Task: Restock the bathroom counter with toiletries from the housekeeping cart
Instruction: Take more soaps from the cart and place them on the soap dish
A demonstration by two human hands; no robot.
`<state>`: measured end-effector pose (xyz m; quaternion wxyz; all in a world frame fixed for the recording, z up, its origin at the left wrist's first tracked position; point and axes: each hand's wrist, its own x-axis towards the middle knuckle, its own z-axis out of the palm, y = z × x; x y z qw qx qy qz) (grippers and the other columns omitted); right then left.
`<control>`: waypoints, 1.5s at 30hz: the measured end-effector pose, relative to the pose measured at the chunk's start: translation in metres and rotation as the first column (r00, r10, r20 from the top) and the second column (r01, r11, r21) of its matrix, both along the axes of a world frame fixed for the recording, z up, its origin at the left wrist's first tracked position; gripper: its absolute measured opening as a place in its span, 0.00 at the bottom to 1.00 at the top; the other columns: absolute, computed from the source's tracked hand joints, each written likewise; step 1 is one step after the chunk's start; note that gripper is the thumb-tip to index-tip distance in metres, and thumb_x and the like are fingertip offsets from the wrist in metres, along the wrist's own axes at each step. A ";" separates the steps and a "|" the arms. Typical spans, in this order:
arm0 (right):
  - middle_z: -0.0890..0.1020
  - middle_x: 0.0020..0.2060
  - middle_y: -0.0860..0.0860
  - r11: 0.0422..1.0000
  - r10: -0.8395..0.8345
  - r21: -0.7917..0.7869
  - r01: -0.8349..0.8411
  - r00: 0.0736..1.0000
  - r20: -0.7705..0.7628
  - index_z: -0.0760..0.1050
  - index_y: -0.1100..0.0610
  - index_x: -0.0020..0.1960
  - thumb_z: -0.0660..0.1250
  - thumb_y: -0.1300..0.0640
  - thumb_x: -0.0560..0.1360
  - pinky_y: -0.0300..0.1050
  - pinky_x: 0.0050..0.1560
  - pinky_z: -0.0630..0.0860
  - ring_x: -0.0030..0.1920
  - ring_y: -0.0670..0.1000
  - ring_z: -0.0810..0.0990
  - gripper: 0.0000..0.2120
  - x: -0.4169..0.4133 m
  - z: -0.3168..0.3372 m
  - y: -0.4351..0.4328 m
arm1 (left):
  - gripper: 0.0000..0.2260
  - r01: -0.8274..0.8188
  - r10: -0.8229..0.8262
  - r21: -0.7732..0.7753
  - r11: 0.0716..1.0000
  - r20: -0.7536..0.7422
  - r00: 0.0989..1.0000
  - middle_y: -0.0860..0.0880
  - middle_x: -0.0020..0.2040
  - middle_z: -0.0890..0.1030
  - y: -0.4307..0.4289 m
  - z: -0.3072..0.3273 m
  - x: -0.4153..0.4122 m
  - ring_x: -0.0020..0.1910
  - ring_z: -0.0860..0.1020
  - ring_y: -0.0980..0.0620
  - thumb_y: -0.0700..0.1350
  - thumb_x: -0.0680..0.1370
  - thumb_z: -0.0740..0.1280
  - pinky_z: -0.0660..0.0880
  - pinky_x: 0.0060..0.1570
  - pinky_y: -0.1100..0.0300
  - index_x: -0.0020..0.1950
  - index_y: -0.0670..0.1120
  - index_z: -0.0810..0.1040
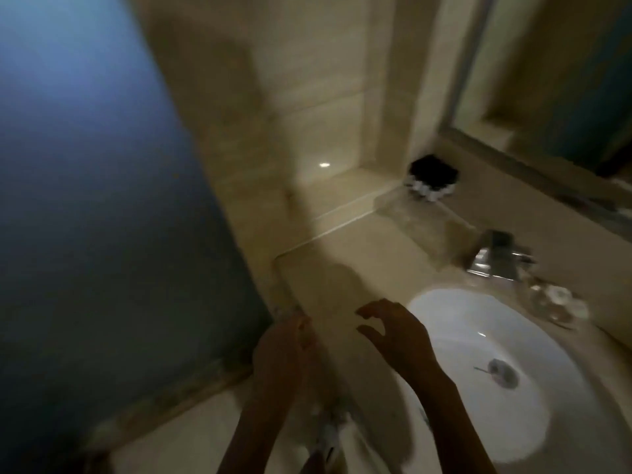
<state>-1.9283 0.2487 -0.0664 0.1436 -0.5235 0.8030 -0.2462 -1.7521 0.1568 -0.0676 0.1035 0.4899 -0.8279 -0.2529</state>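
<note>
Hands are hovering low over the counter [359,254], over its front left stretch between the left edge and the sink [455,340]. The right hand [393,331] is hanging just off the sink rim with fingers spread and loosely bent, pinching nothing; it is looking ready to set out or straighten something on the bare stone. The left hand [284,340] is sitting at the counter's front left corner, and blur is hiding whether it is holding anything, so its grip cannot be told.

No toiletries are showing clearly in either hand, and the cart is out of view. A black holder [433,171] is standing at the counter's back edge, under the mirror [564,80], with small white pieces [427,193] along its base. These are possibly the toiletries, kept back there to stay dry and clear of the sink.

Open stone is running from the hands to that holder, so a reach is looking unobstructed. On the right the tap [496,256] and glasses [554,302] are crowding the sink's far rim, and the blue wall [85,200] is closing off the left edge, leaving little room for sideways movement there
</note>
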 end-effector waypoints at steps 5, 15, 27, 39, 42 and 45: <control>0.81 0.55 0.50 0.932 0.357 0.028 -0.361 0.929 0.100 0.80 0.52 0.55 0.70 0.54 0.74 0.45 0.55 0.71 0.58 0.54 0.77 0.11 0.094 -0.004 -0.039 | 0.14 -0.399 0.396 -0.054 0.916 -0.058 0.917 0.52 0.57 0.80 0.046 0.000 0.120 0.56 0.78 0.53 0.52 0.77 0.67 0.72 0.53 0.62 0.62 0.51 0.78; 0.77 0.60 0.47 0.435 0.897 0.140 -0.890 0.441 0.016 0.75 0.49 0.64 0.62 0.48 0.78 0.41 0.58 0.67 0.60 0.48 0.74 0.16 0.304 0.015 -0.057 | 0.16 -0.916 0.921 -0.102 0.387 -0.007 0.390 0.57 0.58 0.78 0.168 0.016 0.294 0.55 0.76 0.58 0.55 0.78 0.65 0.71 0.49 0.65 0.64 0.56 0.73; 0.82 0.51 0.45 0.143 0.985 -0.001 -0.990 0.142 0.098 0.80 0.51 0.55 0.68 0.53 0.75 0.44 0.55 0.76 0.52 0.47 0.79 0.10 0.510 0.042 0.001 | 0.13 -0.997 0.997 -0.073 0.002 -0.075 0.008 0.57 0.54 0.80 0.260 0.022 0.461 0.51 0.78 0.56 0.53 0.76 0.68 0.74 0.44 0.61 0.61 0.55 0.76; 0.79 0.48 0.42 -0.013 0.998 -0.027 -1.000 -0.015 0.062 0.79 0.50 0.54 0.68 0.55 0.75 0.23 0.46 0.65 0.50 0.40 0.75 0.08 0.729 0.034 0.057 | 0.13 -0.980 0.982 -0.113 -0.167 -0.104 -0.155 0.56 0.55 0.79 0.334 0.030 0.652 0.51 0.78 0.56 0.51 0.76 0.68 0.73 0.44 0.62 0.61 0.55 0.76; 0.80 0.48 0.44 -0.058 0.994 -0.039 -0.998 -0.061 0.093 0.80 0.51 0.53 0.69 0.56 0.74 0.36 0.51 0.71 0.51 0.44 0.77 0.08 0.765 0.032 0.068 | 0.13 -0.976 0.978 -0.089 -0.197 -0.089 -0.189 0.56 0.54 0.80 0.353 0.025 0.678 0.50 0.79 0.56 0.52 0.76 0.69 0.73 0.43 0.62 0.60 0.55 0.77; 0.77 0.48 0.41 -0.086 0.993 -0.021 -0.996 -0.087 0.074 0.79 0.50 0.54 0.68 0.55 0.75 0.38 0.50 0.70 0.52 0.43 0.75 0.08 0.795 0.031 0.068 | 0.12 -0.973 0.971 -0.059 -0.224 -0.093 -0.218 0.56 0.53 0.80 0.361 0.017 0.702 0.50 0.79 0.56 0.51 0.75 0.69 0.73 0.43 0.63 0.59 0.54 0.77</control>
